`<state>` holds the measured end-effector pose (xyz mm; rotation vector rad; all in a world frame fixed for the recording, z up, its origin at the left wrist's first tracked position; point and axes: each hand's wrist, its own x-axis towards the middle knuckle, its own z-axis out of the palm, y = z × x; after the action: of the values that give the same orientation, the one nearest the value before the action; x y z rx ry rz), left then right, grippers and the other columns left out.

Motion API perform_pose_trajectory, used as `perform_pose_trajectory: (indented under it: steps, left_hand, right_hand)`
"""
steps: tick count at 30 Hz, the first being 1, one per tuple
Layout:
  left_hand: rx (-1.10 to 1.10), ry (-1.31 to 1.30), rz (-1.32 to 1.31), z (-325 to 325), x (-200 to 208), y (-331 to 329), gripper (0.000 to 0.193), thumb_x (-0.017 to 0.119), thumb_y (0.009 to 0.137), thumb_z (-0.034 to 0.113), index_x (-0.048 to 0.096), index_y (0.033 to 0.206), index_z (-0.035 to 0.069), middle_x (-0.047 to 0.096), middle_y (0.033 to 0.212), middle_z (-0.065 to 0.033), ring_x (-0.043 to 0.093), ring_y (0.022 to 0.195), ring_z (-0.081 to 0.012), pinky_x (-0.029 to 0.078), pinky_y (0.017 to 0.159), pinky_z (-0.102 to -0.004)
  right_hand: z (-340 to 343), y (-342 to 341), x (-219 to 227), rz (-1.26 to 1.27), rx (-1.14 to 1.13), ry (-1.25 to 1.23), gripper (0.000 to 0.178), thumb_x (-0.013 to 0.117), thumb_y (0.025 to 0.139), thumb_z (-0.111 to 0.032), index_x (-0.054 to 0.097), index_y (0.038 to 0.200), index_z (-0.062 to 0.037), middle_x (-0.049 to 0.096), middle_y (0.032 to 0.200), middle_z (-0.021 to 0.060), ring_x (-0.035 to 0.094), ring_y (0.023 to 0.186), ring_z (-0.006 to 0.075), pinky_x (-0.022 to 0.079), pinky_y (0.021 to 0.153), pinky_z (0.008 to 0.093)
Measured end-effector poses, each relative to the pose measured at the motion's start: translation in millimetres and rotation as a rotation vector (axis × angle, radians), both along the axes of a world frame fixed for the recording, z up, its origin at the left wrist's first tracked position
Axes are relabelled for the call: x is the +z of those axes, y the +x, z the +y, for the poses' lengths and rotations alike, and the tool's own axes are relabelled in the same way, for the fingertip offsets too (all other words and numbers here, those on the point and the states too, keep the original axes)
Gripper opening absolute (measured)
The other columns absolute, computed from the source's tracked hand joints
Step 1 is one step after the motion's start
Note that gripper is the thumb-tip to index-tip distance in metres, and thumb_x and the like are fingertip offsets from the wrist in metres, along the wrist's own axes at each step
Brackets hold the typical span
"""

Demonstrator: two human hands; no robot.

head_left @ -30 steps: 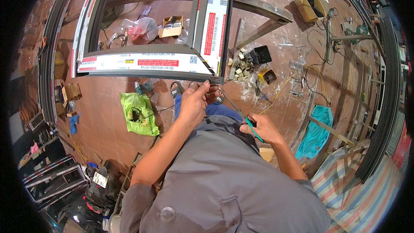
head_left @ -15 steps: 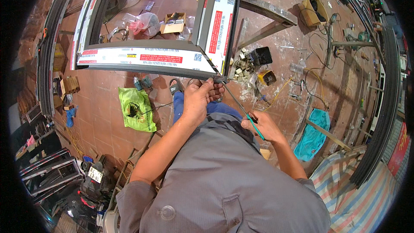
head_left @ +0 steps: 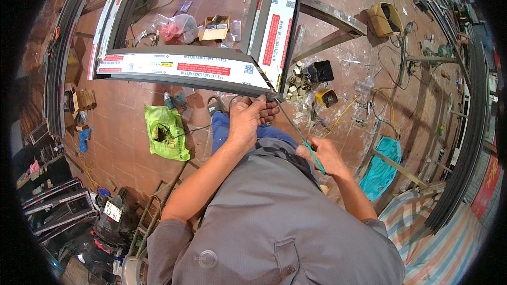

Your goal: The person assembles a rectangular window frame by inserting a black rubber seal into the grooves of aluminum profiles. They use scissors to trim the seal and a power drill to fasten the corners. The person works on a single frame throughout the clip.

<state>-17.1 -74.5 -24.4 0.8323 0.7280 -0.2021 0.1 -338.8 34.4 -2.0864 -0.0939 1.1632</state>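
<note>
A dark aluminium frame (head_left: 179, 67) with white and red protective film stretches across the top of the view. My left hand (head_left: 247, 121) is at its near right corner, thumb and fingers pinched together against the underside of the edge. Whatever sits between those fingertips is too small or hidden to make out. In my right hand (head_left: 326, 155) is a long-shafted screwdriver (head_left: 313, 155) with a teal handle. Its thin shaft slants up and left, and the tip meets the frame's corner beside my left fingertips.
Steel trestle bars (head_left: 338, 17) run under the frame. On the tiled floor lie a lime-green bag (head_left: 169, 145), a black bin (head_left: 320, 70) beside small metal pieces, a yellow container (head_left: 326, 97), a teal cloth (head_left: 381, 169) and cardboard boxes (head_left: 384, 20). Dark profiles (head_left: 465, 137) line the right side.
The view has shifted slightly, so the frame appears a little further right. Both hands keep nearly the same pose, and the screwdriver tip stays at the corner.
</note>
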Motion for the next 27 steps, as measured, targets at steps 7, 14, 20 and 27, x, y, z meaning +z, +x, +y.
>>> perform_pose_trajectory:
  steps: [7, 14, 20, 27]
  left_hand:
    - [0.009, 0.018, -0.010, -3.5, 6.2, 1.1, 0.024, 0.062, 0.112, 0.021, 0.057, 0.121, 0.000, 0.076, 0.108, -0.0183, 0.079, 0.096, -0.0262, 0.064, 0.080, -0.0374]
    - [0.012, 0.003, -0.017, -5.0, 3.9, 1.1, 0.023, 0.061, 0.113, 0.021, 0.055, 0.122, 0.001, 0.075, 0.108, -0.0180, 0.079, 0.095, -0.0260, 0.065, 0.080, -0.0381]
    - [0.007, -0.001, -0.018, -4.7, 4.6, 0.8, 0.023, 0.059, 0.114, 0.022, 0.055, 0.122, 0.001, 0.074, 0.110, -0.0181, 0.078, 0.097, -0.0257, 0.065, 0.081, -0.0381]
    - [0.013, 0.007, -0.024, -5.6, 3.4, 0.9, 0.024, 0.059, 0.114, 0.023, 0.055, 0.121, 0.001, 0.075, 0.109, -0.0180, 0.079, 0.095, -0.0253, 0.065, 0.080, -0.0372]
  right_hand:
    - [-7.9, 0.3, -9.6, -0.061, 0.053, 0.047, 0.094, 0.061, 0.084, -0.097, 0.064, 0.088, -0.0027, 0.055, 0.068, 0.0023, 0.057, 0.061, 0.0138, 0.046, 0.055, 0.0350]
    - [-1.7, 0.4, -2.8, -0.162, 0.096, -0.034, 0.095, 0.062, 0.084, -0.095, 0.061, 0.086, 0.0004, 0.055, 0.070, 0.0066, 0.056, 0.069, 0.0198, 0.047, 0.063, 0.0412]
    - [-4.6, 0.6, -3.9, -0.124, 0.060, 0.022, 0.094, 0.064, 0.084, -0.094, 0.060, 0.084, -0.0001, 0.052, 0.070, 0.0047, 0.054, 0.070, 0.0181, 0.046, 0.062, 0.0404]
    - [-5.9, -2.8, -9.7, -0.061, 0.023, 0.032, 0.092, 0.063, 0.083, -0.096, 0.060, 0.083, -0.0040, 0.051, 0.066, 0.0010, 0.053, 0.061, 0.0121, 0.043, 0.054, 0.0356]
